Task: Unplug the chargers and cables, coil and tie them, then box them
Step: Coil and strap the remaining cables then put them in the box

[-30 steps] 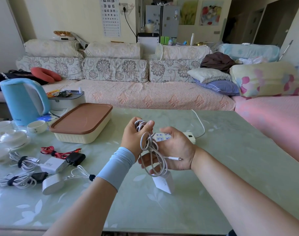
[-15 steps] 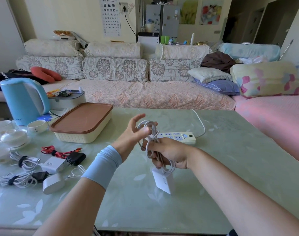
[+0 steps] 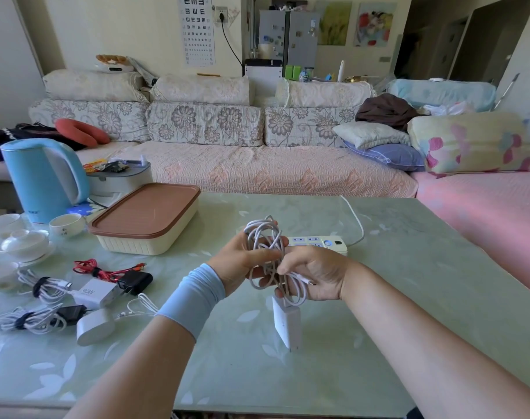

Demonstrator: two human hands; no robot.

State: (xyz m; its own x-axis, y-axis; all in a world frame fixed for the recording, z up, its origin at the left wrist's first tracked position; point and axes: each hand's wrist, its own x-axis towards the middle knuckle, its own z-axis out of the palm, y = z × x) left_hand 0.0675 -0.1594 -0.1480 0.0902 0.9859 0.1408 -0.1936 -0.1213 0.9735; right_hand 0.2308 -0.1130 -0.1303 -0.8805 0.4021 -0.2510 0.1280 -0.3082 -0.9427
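Centrally, left hand (image 3: 239, 264) and right hand (image 3: 318, 273) together grip the coiled white cable (image 3: 262, 234). Nearby charger (image 3: 93, 293) reads "90W".

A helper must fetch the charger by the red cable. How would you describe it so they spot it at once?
On the green glass table, look left, in front of the brown-lidded box. The black charger lies there against a tied red cable; the neighbouring cables are white.

Home living room, floral sofa (image 3: 203, 125), pillows (image 3: 369, 135), fridge (image 3: 287, 34), kettle (image 3: 43, 179) on table (image 3: 408, 267)
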